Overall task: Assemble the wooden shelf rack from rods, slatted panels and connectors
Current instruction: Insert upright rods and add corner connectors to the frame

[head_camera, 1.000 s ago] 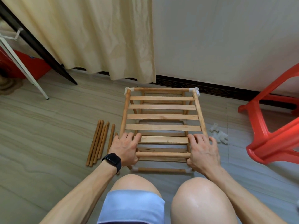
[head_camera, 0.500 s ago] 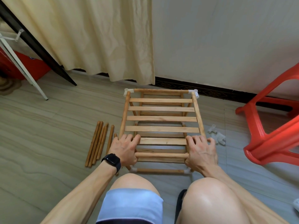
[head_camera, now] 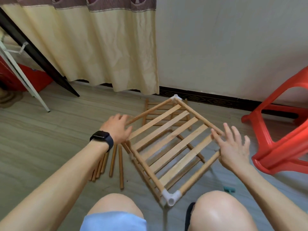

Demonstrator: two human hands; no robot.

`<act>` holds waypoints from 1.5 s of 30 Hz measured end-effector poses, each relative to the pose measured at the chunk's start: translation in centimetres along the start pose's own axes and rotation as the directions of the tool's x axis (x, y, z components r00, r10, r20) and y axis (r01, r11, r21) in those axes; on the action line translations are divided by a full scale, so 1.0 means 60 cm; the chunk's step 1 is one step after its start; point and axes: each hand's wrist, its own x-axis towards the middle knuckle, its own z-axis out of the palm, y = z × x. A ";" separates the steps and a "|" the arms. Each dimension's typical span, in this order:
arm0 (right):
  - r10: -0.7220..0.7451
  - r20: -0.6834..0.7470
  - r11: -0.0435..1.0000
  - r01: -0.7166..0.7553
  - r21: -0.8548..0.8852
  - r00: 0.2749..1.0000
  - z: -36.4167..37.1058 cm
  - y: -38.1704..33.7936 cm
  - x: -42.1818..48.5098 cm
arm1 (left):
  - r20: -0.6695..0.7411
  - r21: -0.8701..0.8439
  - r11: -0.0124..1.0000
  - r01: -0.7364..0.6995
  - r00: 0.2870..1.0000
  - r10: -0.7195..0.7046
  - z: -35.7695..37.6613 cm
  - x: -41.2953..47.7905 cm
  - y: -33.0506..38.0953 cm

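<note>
The light wooden slatted shelf rack (head_camera: 166, 133) is standing cornerwise on the grey floor (head_camera: 50, 139). The left hand (head_camera: 116, 129) and the right hand (head_camera: 233, 147), fingers spread and released, are touching its side corners.

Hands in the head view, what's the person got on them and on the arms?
No gloves and no sleeves: both forearms are bare down to the wrists. The left hand has a black smartwatch with a rounded rectangular face and dark strap on its wrist. The right hand and its wrist wear nothing, with no ring or band visible.
</note>
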 end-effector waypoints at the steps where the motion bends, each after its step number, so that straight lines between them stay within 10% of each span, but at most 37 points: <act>1: 0.073 -0.013 0.992 -0.071 0.109 0.997 -0.007 -0.010 -0.004 | 0.038 -0.003 0.998 0.065 0.997 -0.065 0.011 0.009 -0.008; 5: 0.223 0.043 0.745 -0.199 0.637 0.974 -0.020 -0.079 -0.060 | 0.130 -0.167 0.962 0.215 0.972 -0.194 0.078 0.020 -0.030; 10: 0.029 0.280 0.878 -0.159 0.452 0.960 0.018 -0.133 -0.092 | 0.085 -0.256 0.936 0.243 0.970 -0.229 0.113 -0.006 -0.029; 16: -0.094 0.261 0.967 0.025 0.255 0.961 0.011 -0.072 -0.007 | 0.207 -0.079 0.979 0.187 0.964 -0.167 0.087 -0.065 -0.024; 24: -0.003 0.079 0.964 -0.018 0.265 0.997 -0.021 -0.125 -0.016 | 0.601 -0.408 0.897 0.172 0.790 0.122 0.045 -0.140 0.060; 33: -0.163 0.179 0.941 0.098 0.325 0.970 0.011 -0.128 -0.082 | 0.026 -0.346 0.935 0.081 0.997 -0.077 0.000 0.002 0.016; 41: -0.265 0.096 0.902 0.212 0.377 0.959 0.027 -0.049 -0.037 | 0.243 -0.229 0.955 0.190 0.961 -0.132 0.061 0.056 -0.001; 45: -0.048 -0.015 0.873 0.050 0.486 0.999 0.030 -0.046 0.003 | 0.167 -0.299 0.926 0.231 0.968 -0.188 0.103 0.013 -0.015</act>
